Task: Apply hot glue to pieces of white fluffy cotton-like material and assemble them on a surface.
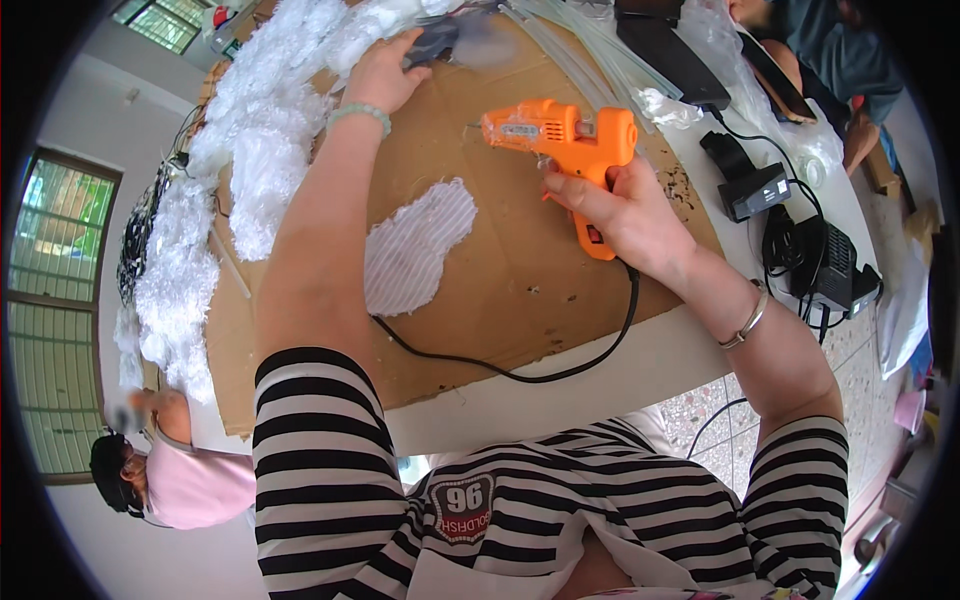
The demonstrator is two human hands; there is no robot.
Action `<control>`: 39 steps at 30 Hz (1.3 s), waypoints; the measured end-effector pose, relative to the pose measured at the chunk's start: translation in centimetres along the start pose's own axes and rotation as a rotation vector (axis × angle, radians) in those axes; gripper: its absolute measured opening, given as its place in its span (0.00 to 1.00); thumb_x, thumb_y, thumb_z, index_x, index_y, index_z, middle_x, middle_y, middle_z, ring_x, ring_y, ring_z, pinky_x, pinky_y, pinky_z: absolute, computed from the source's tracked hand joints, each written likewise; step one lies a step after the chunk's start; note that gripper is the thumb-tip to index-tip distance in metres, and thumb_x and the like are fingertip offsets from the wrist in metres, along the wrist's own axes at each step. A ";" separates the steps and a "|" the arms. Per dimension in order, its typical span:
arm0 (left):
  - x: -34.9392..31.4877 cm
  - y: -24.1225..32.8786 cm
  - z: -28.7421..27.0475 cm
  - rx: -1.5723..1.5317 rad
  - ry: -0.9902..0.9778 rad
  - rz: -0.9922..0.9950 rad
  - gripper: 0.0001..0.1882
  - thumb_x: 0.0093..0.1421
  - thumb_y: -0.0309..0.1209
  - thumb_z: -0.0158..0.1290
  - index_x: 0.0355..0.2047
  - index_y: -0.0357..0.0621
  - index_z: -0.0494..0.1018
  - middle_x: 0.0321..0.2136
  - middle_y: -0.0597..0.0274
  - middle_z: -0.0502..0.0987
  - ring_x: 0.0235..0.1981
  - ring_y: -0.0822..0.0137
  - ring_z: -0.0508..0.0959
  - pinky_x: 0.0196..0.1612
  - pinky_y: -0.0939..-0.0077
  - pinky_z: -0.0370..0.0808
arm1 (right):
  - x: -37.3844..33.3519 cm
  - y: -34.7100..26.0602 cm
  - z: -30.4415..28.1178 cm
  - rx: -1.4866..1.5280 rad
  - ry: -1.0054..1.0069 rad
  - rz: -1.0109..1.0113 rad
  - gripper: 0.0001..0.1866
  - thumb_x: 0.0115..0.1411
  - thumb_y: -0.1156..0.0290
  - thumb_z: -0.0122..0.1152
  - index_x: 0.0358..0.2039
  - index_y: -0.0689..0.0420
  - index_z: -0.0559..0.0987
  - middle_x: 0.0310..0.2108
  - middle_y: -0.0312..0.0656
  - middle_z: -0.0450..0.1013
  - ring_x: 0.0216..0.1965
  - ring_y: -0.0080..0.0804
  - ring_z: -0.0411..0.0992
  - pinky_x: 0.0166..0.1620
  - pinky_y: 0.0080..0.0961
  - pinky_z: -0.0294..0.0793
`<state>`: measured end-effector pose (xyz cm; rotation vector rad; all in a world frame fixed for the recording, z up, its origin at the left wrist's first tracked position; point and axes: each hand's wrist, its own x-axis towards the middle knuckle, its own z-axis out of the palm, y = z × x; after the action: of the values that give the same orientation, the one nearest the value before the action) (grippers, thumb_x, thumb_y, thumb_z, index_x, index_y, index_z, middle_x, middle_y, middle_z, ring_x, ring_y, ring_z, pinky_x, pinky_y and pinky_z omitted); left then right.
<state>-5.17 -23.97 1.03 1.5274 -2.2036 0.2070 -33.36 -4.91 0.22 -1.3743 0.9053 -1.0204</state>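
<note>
- Cardboard (520, 320) over white table (520, 403). Hands?
- Right hand (640, 215) wraps the glue gun (568, 148) by its handle (592, 232), above the cardboard. Left hand (385, 75): fingers part-curled at a grey item (433, 42); can't tell if gripping.
- Handling?
- Glue gun: probably light, stiff; handle only, nozzle (481, 126) likely hot. Cloth (425, 245) on cardboard: soft, limp; lift by edge.
- Containers?
- Pink tub (908, 410), right edge; contents unclear.

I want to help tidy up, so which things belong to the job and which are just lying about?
Probably for the job:
orange glue gun, in the right fingers
dark blurred thing at the left fingers
striped white cloth piece
cardboard sheet underneath

Probably just lying about:
long black box
black box with cords
white fluffy bundles, though unsure
</note>
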 end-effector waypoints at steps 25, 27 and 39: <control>1.7 4.0 -3.0 -0.450 0.847 -0.304 0.12 0.59 0.34 0.54 0.35 0.39 0.80 0.29 0.55 0.82 0.31 0.62 0.80 0.38 0.68 0.75 | 0.9 1.2 -2.1 0.244 0.300 -0.057 0.15 0.63 0.61 0.57 0.40 0.60 0.78 0.32 0.33 0.74 0.29 0.18 0.68 0.32 0.18 0.67; 0.8 2.4 -4.4 -0.515 0.945 -0.283 0.12 0.58 0.33 0.56 0.35 0.36 0.80 0.31 0.52 0.82 0.33 0.63 0.81 0.39 0.69 0.75 | 1.0 1.3 -2.1 0.207 0.306 -0.074 0.14 0.63 0.61 0.57 0.40 0.60 0.79 0.31 0.33 0.75 0.28 0.18 0.68 0.31 0.17 0.66; -16.9 2.4 -10.6 -1.157 0.580 -0.593 0.18 0.58 0.23 0.51 0.50 0.33 0.72 0.36 0.55 0.78 0.31 0.58 0.81 0.39 0.64 0.81 | 0.5 1.4 -2.0 0.037 0.335 -0.068 0.14 0.63 0.63 0.56 0.42 0.59 0.79 0.30 0.32 0.74 0.28 0.17 0.68 0.31 0.16 0.65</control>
<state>0.38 -4.74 3.30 1.1097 -0.9681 -0.6266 -35.07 -6.15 -1.14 -1.2295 1.0834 -1.3392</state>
